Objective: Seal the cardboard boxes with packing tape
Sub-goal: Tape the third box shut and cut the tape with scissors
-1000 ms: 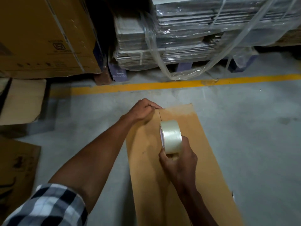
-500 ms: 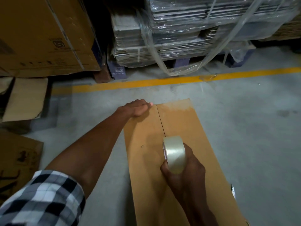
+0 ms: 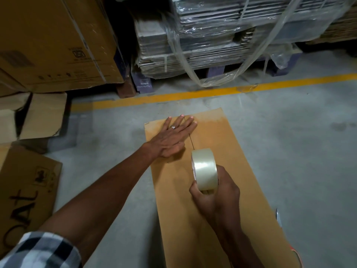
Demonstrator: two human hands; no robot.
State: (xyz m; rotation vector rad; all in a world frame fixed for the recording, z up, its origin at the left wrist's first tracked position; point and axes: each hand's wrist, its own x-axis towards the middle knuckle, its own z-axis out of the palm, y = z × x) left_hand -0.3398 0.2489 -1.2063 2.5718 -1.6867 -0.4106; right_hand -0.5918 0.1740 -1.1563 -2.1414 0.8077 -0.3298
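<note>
On box (image 3: 241,171) top, left hand (image 3: 172,138) now flat with fingers spread over far end of seam, earlier a fist, right hand (image 3: 216,194) gripping tape roll (image 3: 204,169), drawn nearer along seam.

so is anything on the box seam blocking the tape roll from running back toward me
Nothing visible does. The tape roll, gripped by the right hand, stands on the cardboard box. The left hand lies flat beyond it, at the far end. The near stretch is partly hidden by the right forearm.
</note>
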